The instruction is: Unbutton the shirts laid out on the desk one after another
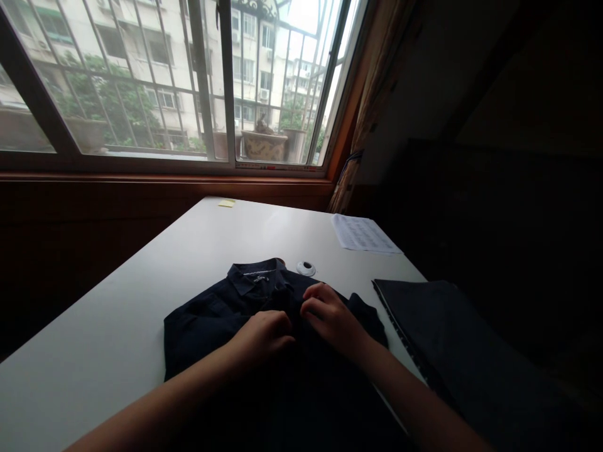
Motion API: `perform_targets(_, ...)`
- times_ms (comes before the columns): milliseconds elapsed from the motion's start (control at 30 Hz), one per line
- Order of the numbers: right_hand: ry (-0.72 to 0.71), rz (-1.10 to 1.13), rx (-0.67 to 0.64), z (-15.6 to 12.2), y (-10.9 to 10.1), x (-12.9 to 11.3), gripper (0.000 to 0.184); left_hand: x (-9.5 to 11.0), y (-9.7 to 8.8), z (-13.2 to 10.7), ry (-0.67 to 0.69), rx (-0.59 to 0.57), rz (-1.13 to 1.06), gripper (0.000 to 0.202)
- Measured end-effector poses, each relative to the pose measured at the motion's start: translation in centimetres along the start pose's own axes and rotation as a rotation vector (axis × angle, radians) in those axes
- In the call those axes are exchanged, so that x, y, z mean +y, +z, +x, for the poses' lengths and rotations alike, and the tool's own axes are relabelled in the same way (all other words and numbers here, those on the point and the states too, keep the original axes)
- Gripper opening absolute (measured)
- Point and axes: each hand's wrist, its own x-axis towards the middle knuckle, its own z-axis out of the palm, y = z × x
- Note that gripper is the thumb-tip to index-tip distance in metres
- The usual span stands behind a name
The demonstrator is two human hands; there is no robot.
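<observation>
Left hand and right hand at the front of a dark shirt

Two bare hands sit close together, apart, over a collared shirt spread on a white table. The left hand is curled, its thumb near the bent fingers; the right is half closed, its fingers crooked. Whether either has hold of cloth cannot be told in the shadow. Just beyond the hands, pale lettering on the neck label is too small to read. The shirt, a deep navy, lies creased, its collar folded down and pointing away from the hands, a light trim inside the neck; its lower part sinks into darkness between the forearms.

Past the right hand, near the shirt's shoulder, is a white round cap with a dark hole. Farther out lie papers in illegible printed rows. To the right hand's right stretches a dark sheet, dotted along one edge. Well beyond the left hand, a yellow note lies near the table's far corner, below a barred window.
</observation>
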Motion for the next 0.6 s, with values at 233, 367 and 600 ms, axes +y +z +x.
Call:
perform_targets(233, 0.345, 0.052, -0.155, -2.1, 0.6, -3.7, 0.01, -1.5, 0.0, 0.2, -0.128, -0.05, -0.379, 0.023)
perform_targets(367, 0.427, -0.025, -0.162, -1.9, 1.8, -4.1, 0.015, -1.5, 0.2, 0.1, -0.205, -0.018, -0.488, 0.021)
perform_targets(600, 0.508, 0.192, -0.144, -1.4, 3.0, -1.9, 0.014, -1.5, 0.2, 0.1, -0.065, 0.151, -0.255, 0.015)
